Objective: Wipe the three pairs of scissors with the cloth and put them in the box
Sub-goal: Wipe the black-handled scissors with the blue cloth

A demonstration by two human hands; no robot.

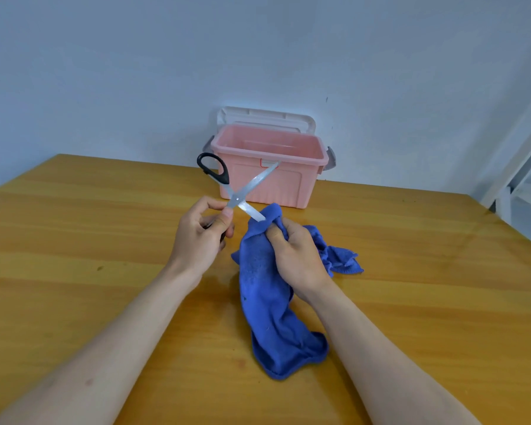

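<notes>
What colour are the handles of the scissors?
Black, on the scissors; the head view shows one handle.

Single head view, forward and down, close over table (74, 228)
</notes>
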